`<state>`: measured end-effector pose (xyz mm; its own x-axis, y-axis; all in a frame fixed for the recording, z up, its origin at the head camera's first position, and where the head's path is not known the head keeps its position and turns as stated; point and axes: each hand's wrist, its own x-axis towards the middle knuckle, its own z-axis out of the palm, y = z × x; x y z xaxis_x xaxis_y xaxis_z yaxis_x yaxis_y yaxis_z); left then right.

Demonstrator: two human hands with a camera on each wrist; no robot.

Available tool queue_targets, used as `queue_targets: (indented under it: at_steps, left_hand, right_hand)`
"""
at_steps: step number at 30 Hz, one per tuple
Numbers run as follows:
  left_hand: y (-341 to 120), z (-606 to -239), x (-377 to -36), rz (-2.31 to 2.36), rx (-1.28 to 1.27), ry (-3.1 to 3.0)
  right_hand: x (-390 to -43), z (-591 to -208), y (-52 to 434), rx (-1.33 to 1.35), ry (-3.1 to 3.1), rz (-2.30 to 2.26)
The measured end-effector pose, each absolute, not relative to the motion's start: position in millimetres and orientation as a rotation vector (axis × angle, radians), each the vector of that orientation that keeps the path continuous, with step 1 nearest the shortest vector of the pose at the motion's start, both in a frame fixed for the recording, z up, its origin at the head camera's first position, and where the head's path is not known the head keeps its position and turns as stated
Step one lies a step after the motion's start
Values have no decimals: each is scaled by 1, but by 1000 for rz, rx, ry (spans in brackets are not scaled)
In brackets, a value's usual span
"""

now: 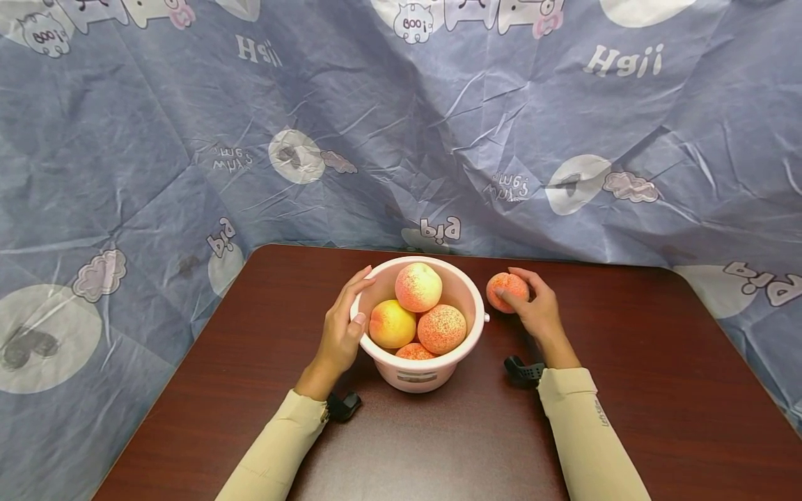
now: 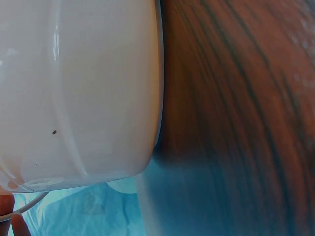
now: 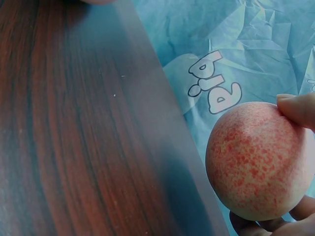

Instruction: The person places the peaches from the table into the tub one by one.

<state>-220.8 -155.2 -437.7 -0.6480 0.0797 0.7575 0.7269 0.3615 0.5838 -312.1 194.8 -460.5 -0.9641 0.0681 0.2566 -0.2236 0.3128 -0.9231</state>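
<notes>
A pale pink plastic bucket (image 1: 407,379) stands upright on the table, and its wall (image 2: 98,88) fills much of the left wrist view. Inside it lie several peaches: a pale one (image 1: 418,287) on top, a yellow one (image 1: 392,324) at left, a speckled one (image 1: 442,329) at right and another (image 1: 415,351) partly hidden below. My left hand (image 1: 341,334) grips the bucket's left rim, thumb over the edge. Just right of the bucket, my right hand (image 1: 539,313) holds a speckled red peach (image 3: 256,162) between thumb and fingers, apart from the bucket.
The dark brown wooden table (image 1: 658,390) extends to both sides of the bucket. Behind it hangs a wrinkled blue printed sheet (image 1: 376,139), close to the table's back edge. A black strap (image 1: 526,371) sits at the right wrist, and another black wrist device (image 1: 343,406) at the left.
</notes>
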Motion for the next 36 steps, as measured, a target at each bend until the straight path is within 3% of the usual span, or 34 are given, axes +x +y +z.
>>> queue_targets:
  at_steps: [15, 25, 36]
  left_hand:
    - [-155, -437, -220, -1302, -699, -1989]
    - [-154, -436, -220, -1294, -696, -1998]
    - [-155, -436, -220, -1297, -706, -1986]
  right_hand:
    - [-291, -428, 185, 180, -2333, 1723]
    - [-305, -448, 191, 198, -2301, 1685]
    - [-300, -433, 187, 281, -2268, 1680]
